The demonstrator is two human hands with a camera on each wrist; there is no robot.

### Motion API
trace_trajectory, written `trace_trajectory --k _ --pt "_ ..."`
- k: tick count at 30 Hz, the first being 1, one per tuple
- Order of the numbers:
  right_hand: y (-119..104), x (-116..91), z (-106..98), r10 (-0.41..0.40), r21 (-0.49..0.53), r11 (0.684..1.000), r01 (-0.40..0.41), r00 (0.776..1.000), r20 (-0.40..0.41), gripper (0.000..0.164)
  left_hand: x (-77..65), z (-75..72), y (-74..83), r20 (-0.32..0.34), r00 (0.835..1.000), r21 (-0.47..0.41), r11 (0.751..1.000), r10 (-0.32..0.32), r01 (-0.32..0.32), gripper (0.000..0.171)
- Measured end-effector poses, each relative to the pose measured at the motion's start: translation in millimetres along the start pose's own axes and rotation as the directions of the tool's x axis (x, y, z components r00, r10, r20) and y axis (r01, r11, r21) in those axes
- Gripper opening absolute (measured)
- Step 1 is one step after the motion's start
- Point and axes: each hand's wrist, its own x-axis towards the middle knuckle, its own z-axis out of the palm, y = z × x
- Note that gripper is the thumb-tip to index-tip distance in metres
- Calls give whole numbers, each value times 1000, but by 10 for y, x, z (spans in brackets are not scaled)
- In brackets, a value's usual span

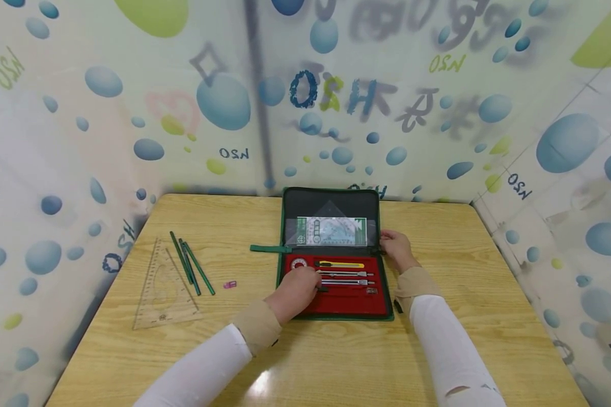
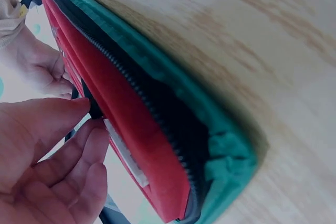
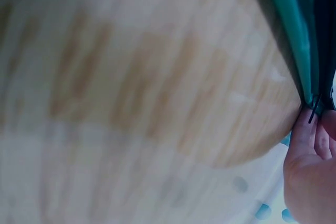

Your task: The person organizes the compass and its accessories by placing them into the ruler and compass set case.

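I see a green case (image 1: 356, 319) with red lining (image 1: 353, 306), dark-green pencils (image 1: 199, 268) left, a pink eraser (image 1: 230, 285), wood-grained counter (image 1: 458, 249), blue-spotted far wall (image 1: 407, 130).

A wooden table (image 1: 468, 254) bears an open case (image 1: 346, 308), a set square (image 1: 162, 315), green pencils (image 1: 199, 268), a pink object (image 1: 230, 285)

right fingers (image 3: 303, 136) touching green case (image 3: 293, 22) | black cord (image 3: 314, 109) at fingertips | wood-grain table (image 3: 147, 66)

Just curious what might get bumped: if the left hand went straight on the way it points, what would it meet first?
Probably the silver tools in the red tray, just beyond the left hand, though its height above them is hard to judge.
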Motion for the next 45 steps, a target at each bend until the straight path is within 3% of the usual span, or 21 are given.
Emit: trace_trajectory --k 5,13,16,23,28,34,39,45 --pt "1 4 1 5 6 1000 -5 1000 2 40 3 4 13 -12 1000 20 1000 -5 5 8" --pt "4 4 3 2 -1 1000 -2 1000 1 39 0 44 33 -30 999 122 993 13 -10 12" --pt "1 4 9 9 -4 1000 -9 1000 -1 40 -19 48 35 -31 999 102 994 31 -28 7" --pt "-3 5 3 8 -5 1000 -8 1000 5 40 -24 62 32 -26 997 87 993 76 -74 15" --pt "1 8 -5 11 -10 1000 -11 1000 7 40 -17 65 21 7 995 86 991 100 -100 10" --pt "17 12 -3 7 -4 1000 -7 1000 3 39 -74 41 1 24 996 -6 996 91 -91 15" --pt "29 15 -4 8 -5 1000 -8 1000 2 39 -200 0 -127 -62 998 -113 993 21 -28 10" --pt "9 12 -5 14 -15 1000 -14 1000 2 41 -376 -100 -537 -131 976 -187 971 -174 148 14"
